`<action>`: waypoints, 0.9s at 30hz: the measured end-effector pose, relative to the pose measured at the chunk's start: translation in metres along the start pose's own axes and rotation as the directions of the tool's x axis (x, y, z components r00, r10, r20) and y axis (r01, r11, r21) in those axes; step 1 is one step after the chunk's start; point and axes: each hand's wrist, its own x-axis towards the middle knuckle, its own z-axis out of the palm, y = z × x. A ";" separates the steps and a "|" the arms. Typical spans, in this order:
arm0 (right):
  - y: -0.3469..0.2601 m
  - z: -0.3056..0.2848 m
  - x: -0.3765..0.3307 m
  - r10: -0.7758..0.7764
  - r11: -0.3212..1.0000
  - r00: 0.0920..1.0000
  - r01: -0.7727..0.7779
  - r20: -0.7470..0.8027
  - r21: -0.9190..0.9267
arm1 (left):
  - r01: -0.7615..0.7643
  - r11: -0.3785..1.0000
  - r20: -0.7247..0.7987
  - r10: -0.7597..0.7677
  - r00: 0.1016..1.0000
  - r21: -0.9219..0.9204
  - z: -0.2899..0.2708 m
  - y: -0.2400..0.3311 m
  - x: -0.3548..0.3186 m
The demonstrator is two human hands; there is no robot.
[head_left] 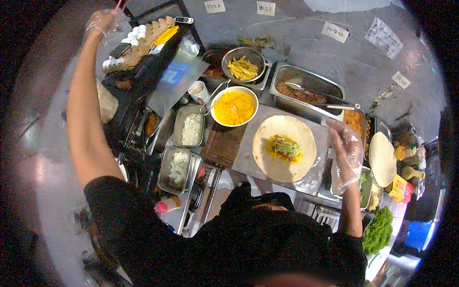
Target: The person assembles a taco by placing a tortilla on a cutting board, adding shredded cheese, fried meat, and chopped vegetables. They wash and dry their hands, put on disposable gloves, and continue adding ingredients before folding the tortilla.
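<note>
Left hand (99,20), gloved, is reaching to eleven o'clock, pinching a pink stick (117,5). Right hand (345,152), fingers apart, is hovering at three o'clock of the tortilla (284,147); its loose glove is risking dragging the filling (285,147).

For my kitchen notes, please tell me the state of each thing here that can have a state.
Tortilla: open flat, filling in the middle.
Bowl of yellow rice: full.
Pan of fries: partly filled.
Meat tray: partly filled, spoon inside.
Left hand: gloved, raised, holding something pink.
Right hand: gloved, open, holding nothing.
</note>
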 end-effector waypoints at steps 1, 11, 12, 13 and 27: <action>0.006 0.001 -0.003 0.108 0.994 0.994 -0.108 -0.022 0.021 | 0.045 0.996 -0.024 -0.044 0.999 0.081 0.031 0.003 0.010; 0.073 -0.040 -0.074 0.442 0.871 0.842 -0.485 -0.309 -0.075 | -0.362 0.759 0.008 0.426 0.905 0.541 0.224 -0.176 0.088; 0.077 -0.043 -0.080 0.433 0.870 0.836 -0.485 -0.336 -0.084 | -0.365 0.770 0.002 0.428 0.904 0.522 0.237 -0.165 0.085; 0.081 -0.044 -0.084 0.421 0.874 0.837 -0.477 -0.348 -0.089 | -0.357 0.783 -0.001 0.416 0.910 0.509 0.240 -0.163 0.082; 0.098 -0.005 -0.119 0.295 0.880 0.955 -0.276 -0.011 -0.388 | -0.267 0.919 -0.035 0.289 0.957 0.290 0.253 -0.087 0.033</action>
